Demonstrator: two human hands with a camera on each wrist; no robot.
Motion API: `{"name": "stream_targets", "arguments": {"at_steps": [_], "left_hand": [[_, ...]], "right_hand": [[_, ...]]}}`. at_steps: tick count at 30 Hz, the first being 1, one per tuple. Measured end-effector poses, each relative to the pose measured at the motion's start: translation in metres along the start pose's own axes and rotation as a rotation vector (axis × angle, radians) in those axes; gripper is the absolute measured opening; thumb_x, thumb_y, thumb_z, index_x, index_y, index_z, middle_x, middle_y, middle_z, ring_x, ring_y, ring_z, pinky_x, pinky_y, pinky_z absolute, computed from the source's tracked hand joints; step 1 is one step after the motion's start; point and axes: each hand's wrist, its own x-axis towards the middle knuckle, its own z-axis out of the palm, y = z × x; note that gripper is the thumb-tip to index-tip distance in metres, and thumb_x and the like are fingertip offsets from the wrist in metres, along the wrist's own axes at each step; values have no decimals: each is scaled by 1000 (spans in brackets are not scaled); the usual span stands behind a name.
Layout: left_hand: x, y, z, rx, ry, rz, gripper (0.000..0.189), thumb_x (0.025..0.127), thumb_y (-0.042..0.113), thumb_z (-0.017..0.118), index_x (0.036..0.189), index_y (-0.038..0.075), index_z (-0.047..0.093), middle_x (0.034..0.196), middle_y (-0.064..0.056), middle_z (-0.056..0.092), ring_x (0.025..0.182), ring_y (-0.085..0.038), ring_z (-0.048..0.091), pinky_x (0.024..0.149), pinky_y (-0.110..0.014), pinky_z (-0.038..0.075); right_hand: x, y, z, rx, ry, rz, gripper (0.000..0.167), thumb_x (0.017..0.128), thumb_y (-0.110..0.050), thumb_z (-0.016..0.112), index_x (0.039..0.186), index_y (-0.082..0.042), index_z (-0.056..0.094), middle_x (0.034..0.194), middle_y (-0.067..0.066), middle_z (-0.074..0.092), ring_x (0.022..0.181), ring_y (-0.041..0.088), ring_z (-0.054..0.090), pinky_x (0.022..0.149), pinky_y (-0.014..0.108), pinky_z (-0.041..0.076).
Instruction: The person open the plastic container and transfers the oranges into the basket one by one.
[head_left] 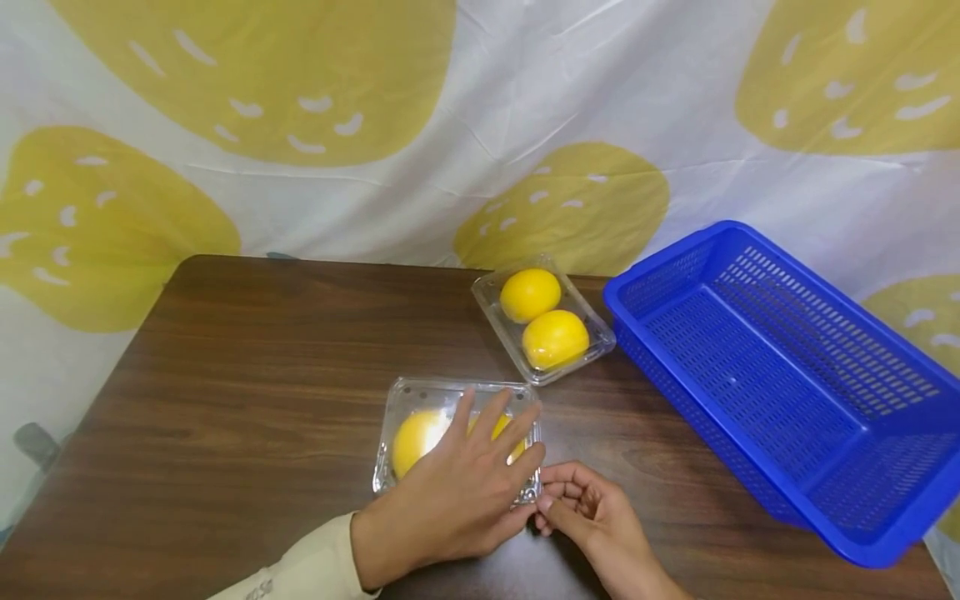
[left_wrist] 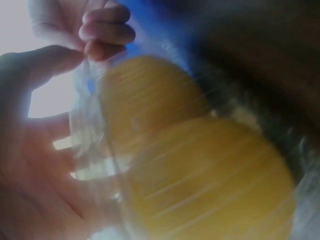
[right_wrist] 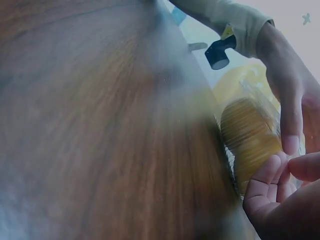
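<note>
A clear plastic clamshell box (head_left: pixel 442 390) lies on the table with two yellow lemons (head_left: pixel 409 447) inside, one largely behind my left hand (head_left: pixel 467 475). That hand rests on the lid, its fingers straight and spread. At the box's near right corner, my right hand (head_left: pixel 596 521) pinches the edge between thumb and index finger; the other fingers are curled. In the left wrist view the lemons (left_wrist: pixel 210 185) show through the clear wall, with my right fingertips beside my left thumb. The right wrist view shows my right thumb and finger meeting at the box's end.
Behind it, a second clear clamshell box (head_left: pixel 517 350) holds two lemons (head_left: pixel 555 339). To the right stands a blue perforated plastic basket (head_left: pixel 720 417), close to that box. The brown wooden table (head_left: pixel 262 392) ends at a white curtain (head_left: pixel 322 208) with yellow prints.
</note>
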Motion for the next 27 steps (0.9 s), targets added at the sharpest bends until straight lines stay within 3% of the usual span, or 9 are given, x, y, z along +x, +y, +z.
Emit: {"name": "stream_targets", "arguments": {"at_steps": [6,9,20,27], "left_hand": [[3,-2,0,-8,-76,-57,74,99,74,55,151,22,63,174,-17,39,154,-47,41,119,-80,39],[3,-3,2,-9,-81,-63,77,98,76,54,153,22,61,175,-17,38,153,-48,42,119,-80,38],[5,-5,4,11,-15,-23,68,100,71,52,145,23,68,169,-16,48,148,-49,47,115,-79,45],[6,-6,5,13,61,-15,64,101,71,54,136,21,72,163,-15,55,143,-48,53,112,-78,49]], "right_hand": [[-2,2,-2,3,-15,-13,29,105,7,62,127,25,56,102,4,73,85,11,71,78,26,67],[-1,3,-2,9,-20,-22,28,106,7,62,126,25,56,102,3,74,85,11,71,78,26,66],[-1,5,-3,5,-27,-28,27,106,8,61,125,25,55,101,4,72,86,11,70,79,25,65],[-1,4,-2,-13,-10,-40,24,104,9,60,123,23,56,98,3,71,83,11,69,77,24,64]]}}
